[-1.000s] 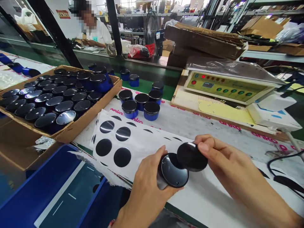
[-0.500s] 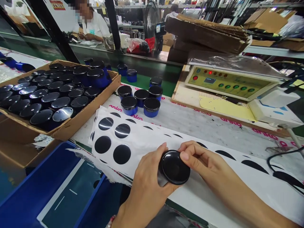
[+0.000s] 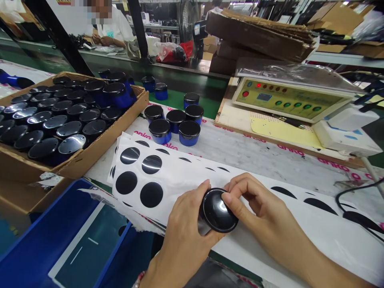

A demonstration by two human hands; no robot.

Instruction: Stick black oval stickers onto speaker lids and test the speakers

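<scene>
Round black-topped cup (image 3: 218, 218), held in the left hand (image 3: 186, 236), right hand (image 3: 259, 210) at its edge.
Its top tilts toward the camera, a glossy black disc (image 3: 213, 209) lying within the thin raised rim (a bright reflection sits near its middle); most of the side is hidden.

Head view — from close above workbench (image 3: 300, 171), facing forward and down — single camera.
</scene>
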